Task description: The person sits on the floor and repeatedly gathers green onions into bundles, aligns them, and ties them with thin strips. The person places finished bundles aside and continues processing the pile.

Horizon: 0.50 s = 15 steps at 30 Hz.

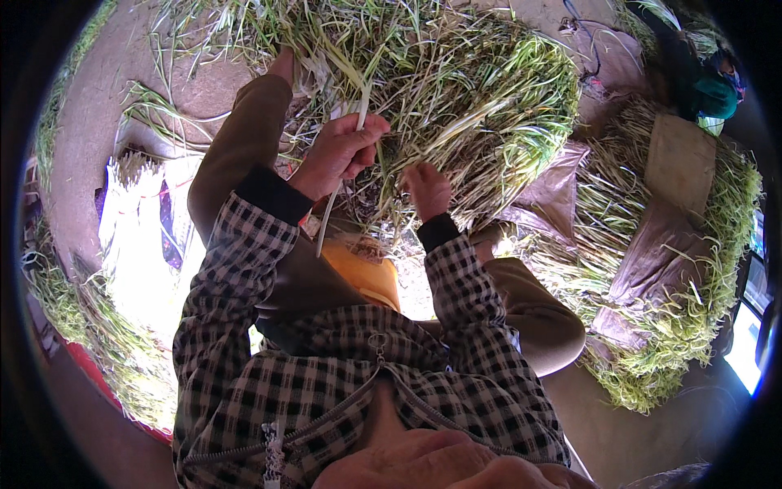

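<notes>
My left hand (pixel 341 150) is closed around a long pale plant stalk (pixel 365 105). The stalk's white end hangs below the fist, over my lap, and its green leaves run up towards the top of the view. A little to the right is my right hand (pixel 426 188), fingers curled with the tips together; whether something thin is between them cannot be told. Beyond both hands lies a large heap of green and straw-coloured stalks (pixel 476 116). Below them, between my legs, sits an orange-yellow object (pixel 360 269).
On the right, another stalk pile (pixel 586 208) lies partly under brown cloth (pixel 660 250). Pale bundled stalks (pixel 131 214) stand at the left in bright light. More greens (pixel 110 342) lie at lower left. A person in green (pixel 715 98) is at the upper right.
</notes>
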Available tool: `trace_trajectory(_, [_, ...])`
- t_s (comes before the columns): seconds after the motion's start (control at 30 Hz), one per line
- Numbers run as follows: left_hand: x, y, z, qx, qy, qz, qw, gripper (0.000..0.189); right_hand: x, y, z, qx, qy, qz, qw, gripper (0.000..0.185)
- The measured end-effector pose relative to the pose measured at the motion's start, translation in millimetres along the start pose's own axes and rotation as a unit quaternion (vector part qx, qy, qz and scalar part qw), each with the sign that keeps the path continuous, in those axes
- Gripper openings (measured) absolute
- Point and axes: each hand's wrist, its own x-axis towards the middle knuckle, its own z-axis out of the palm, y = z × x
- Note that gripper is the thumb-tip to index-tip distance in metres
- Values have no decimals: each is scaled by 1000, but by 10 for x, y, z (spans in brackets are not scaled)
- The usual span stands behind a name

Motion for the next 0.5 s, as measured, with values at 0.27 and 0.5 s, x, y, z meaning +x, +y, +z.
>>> trace_trajectory(0.27, [25,24,-29,109,42,52,992,25,-857,-364,337,-41,-79,-99,991,18])
trace_trajectory(0.5, [94,-212,30,140,-13,-21,990,28,-1120,-601,451,-22,-146,-143,979,14])
